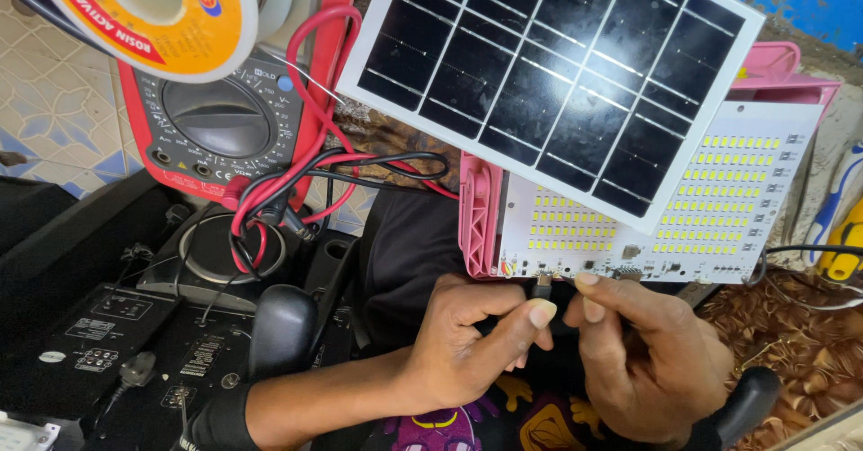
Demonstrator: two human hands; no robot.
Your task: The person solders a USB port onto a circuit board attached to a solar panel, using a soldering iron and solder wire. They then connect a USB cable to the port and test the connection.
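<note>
Both hands meet at the lower edge of a white LED board (665, 208): the left hand (467, 343) and right hand (647, 361) pinch a small dark connector (543, 282). Above them lies a solar panel (548, 73); up-left, a red multimeter (216, 123).

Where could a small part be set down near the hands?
Free patches: tiled floor left of the red multimeter, and brown patterned cloth right of the right hand. Crowded: both the left hand and right hand pinch at the LED board edge under the solar panel; leads tangle over the black gear.
</note>
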